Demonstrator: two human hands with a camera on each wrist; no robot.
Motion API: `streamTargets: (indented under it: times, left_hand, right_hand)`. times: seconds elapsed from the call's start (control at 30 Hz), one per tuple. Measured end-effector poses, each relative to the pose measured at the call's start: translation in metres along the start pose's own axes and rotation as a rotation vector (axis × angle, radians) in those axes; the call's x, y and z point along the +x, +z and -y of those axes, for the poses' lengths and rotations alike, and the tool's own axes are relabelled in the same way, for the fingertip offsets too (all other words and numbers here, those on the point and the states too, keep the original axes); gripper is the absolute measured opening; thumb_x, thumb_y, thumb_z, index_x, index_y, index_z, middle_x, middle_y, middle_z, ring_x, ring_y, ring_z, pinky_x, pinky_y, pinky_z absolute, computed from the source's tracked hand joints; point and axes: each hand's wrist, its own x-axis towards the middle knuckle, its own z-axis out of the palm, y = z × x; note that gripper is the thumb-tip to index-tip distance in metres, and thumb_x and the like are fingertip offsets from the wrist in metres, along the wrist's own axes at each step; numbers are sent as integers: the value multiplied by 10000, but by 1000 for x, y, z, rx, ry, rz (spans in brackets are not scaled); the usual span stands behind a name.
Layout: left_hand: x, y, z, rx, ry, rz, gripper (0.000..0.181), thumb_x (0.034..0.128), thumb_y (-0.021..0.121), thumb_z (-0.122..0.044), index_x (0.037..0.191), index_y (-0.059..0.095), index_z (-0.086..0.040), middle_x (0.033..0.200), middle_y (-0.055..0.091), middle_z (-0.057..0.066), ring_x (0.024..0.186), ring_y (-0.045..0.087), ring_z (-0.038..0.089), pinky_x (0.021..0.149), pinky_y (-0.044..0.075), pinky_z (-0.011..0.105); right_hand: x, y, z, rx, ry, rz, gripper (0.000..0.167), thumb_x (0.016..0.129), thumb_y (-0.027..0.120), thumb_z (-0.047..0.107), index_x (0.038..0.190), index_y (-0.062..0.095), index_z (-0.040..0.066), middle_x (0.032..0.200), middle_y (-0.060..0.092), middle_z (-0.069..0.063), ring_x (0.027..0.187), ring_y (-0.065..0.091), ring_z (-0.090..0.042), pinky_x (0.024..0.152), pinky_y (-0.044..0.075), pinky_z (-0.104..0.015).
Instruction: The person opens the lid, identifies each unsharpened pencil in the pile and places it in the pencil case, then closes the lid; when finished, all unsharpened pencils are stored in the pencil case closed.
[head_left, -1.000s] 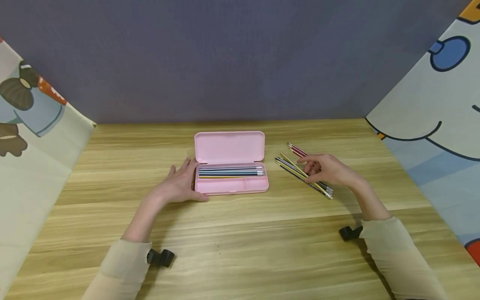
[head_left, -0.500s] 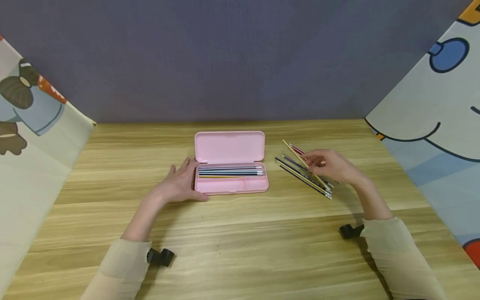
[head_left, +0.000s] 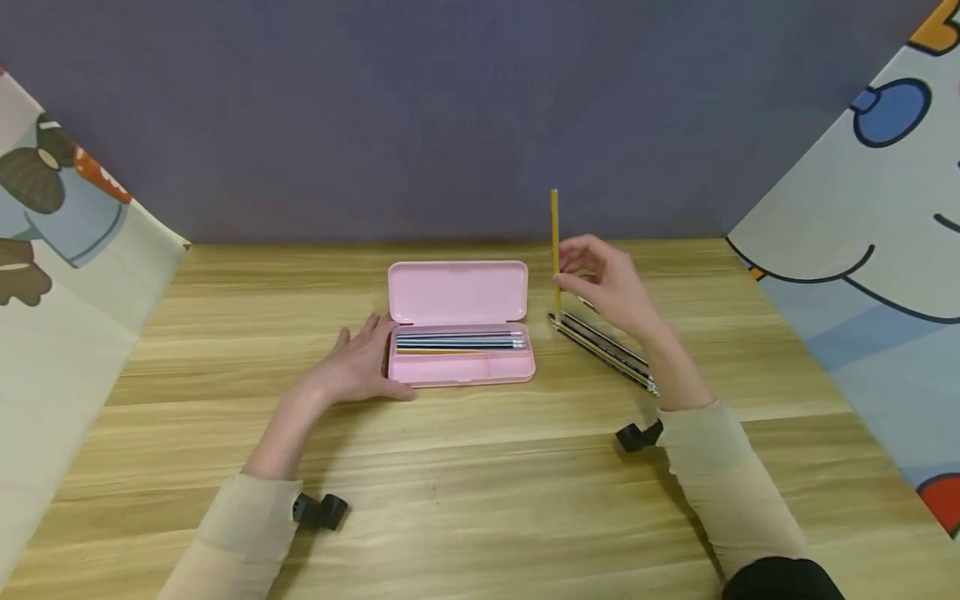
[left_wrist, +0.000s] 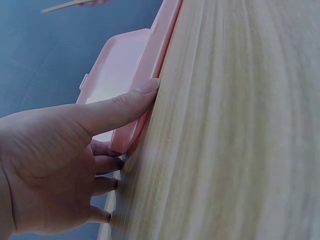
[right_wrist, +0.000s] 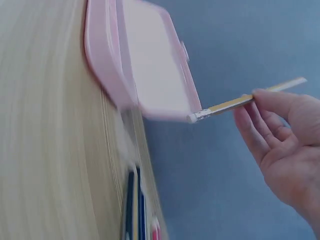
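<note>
A pink pencil case [head_left: 450, 384] lies with its lid up and several pencils [head_left: 457, 342] in its long rear compartment. My left hand [head_left: 362, 367] rests at the case's left end, fingers spread. In the left wrist view, the thumb [left_wrist: 122, 109] lies along the front wall. Between thumb and fingers, my right hand [head_left: 611, 279] pinches a yellow pencil [head_left: 555, 225], raised near upright at the right of the case. The right wrist view shows the pencil's white eraser end [right_wrist: 200, 115] pointing toward the case.
Several dark and striped pencils [head_left: 603, 348] lie slanted on the wooden table [head_left: 465, 483], below the right hand. Partly hidden behind that hand is another pencil [head_left: 587, 305]. A grey-blue panel [head_left: 450, 125] stands along the back edge, with printed panels on both sides.
My right hand has picked the yellow pencil out of the loose pile, then lifted it up and leftward, turning it near upright. My left hand has stayed at the case.
</note>
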Motion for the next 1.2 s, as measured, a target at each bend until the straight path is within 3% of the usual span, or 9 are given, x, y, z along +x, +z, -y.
streamTargets:
  times: [0.1,0.33,0.6,0.77,1.03,1.2]
  left_hand:
    - [1,0,-1,1,3,1,1153,781,872,-465,1617,192,-52,1721,112,244,1589,44,505,1226,2,767]
    - [1,1,-1,5,-4,7,1145,778,872,-477,1609,207,-54,1721,115,241,1594,47,489,1233,10,757]
    - [3,1,1,25,-10,-3,1129,770,875,-473,1594,234,-43,1714,137,253,1591,68,495,1235,23,756]
    - [3,1,2,22,-8,-1,1136,773,872,-475,1602,218,-55,1715,135,250,1590,67,498,1233,24,759]
    - [2,0,1,16,-8,-1,1152,773,874,-474,1612,198,-66,1722,120,236,1591,61,498,1229,21,765]
    - [1,0,0,16,-10,4,1158,778,872,-467,1618,185,-65,1722,109,240,1591,52,498,1231,18,762]
  right_hand:
    - [9,21,8,8,-37,28,345,928,694,-53,1258,594,-69,1069,666,-183,927,661,-104,810,600,-199]
    - [18,60,15,-184,-104,212,303,928,724,4,1226,676,31,1055,720,-130,962,696,-209,819,626,-352]
    - [17,76,10,-325,-101,412,308,960,687,29,1263,699,87,1048,734,-68,979,696,-188,849,612,-362]
    - [14,80,6,-407,-93,526,368,934,672,-58,1261,716,106,1079,748,-49,989,701,-168,853,605,-329]
    - [13,82,1,-362,-56,595,456,913,595,-156,1311,687,46,1120,753,-89,984,706,-179,882,601,-300]
    - [9,67,0,-351,-49,538,388,957,614,-77,1311,680,67,1097,747,-88,998,699,-195,851,595,-342]
